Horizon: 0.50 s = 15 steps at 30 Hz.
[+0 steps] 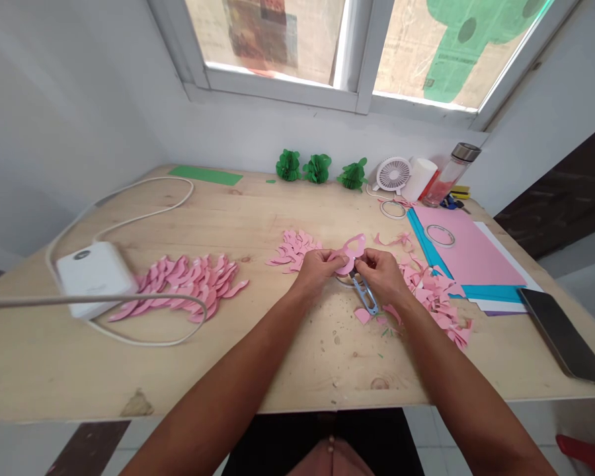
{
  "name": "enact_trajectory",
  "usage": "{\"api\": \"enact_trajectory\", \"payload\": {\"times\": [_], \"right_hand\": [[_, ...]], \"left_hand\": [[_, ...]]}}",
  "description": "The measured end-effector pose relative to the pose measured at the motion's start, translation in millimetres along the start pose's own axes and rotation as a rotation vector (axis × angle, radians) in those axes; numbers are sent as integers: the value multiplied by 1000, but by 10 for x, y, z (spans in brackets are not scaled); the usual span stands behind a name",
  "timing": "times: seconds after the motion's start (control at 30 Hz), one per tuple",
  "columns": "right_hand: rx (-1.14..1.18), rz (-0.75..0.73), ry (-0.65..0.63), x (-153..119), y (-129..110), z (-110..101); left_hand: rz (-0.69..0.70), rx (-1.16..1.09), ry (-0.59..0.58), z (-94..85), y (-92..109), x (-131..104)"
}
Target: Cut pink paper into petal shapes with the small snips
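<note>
Near the middle of the table, my left hand (pixel 322 266) is closed, pinching a curved pink paper cut-out (pixel 354 245) between thumb and fingers. My right hand (pixel 381 271) is closed beside it, at the paper's right edge. A small light-blue tool with a slotted handle (pixel 365 295) slants down from between the right fingers and the paper; its dark upper end is partly hidden, so its kind is unclear. Behind the left hand lies a small pile of pink petal-like pieces (pixel 297 246). Pink paper scraps (pixel 439 294) are heaped beside the right forearm.
At left are a larger pile of pink pieces (pixel 188 283) and a white power bank (pixel 96 274) with a looping cable. Green paper balls (pixel 318 169) line the wall. Rightward are a small fan (pixel 393 174), a bottle (pixel 451 177), coloured sheets (pixel 480 254) and a phone (pixel 565 334).
</note>
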State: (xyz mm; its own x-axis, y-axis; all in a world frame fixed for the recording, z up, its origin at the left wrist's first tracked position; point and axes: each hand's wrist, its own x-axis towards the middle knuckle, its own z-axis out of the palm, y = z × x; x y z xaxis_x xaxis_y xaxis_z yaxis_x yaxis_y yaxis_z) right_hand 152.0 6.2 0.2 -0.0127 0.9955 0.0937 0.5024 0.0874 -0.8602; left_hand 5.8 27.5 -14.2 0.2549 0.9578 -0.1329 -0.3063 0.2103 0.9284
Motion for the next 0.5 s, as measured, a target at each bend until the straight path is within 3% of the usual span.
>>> {"api": "enact_trajectory", "payload": {"times": [0.3,0.5], "right_hand": [[-271,-58,107,-34,-98,5],[-447,-142,84,-58,-146,-23]], "left_hand": [[42,76,38,-7,-28,5],[34,62,29,-11,-31,13]]}}
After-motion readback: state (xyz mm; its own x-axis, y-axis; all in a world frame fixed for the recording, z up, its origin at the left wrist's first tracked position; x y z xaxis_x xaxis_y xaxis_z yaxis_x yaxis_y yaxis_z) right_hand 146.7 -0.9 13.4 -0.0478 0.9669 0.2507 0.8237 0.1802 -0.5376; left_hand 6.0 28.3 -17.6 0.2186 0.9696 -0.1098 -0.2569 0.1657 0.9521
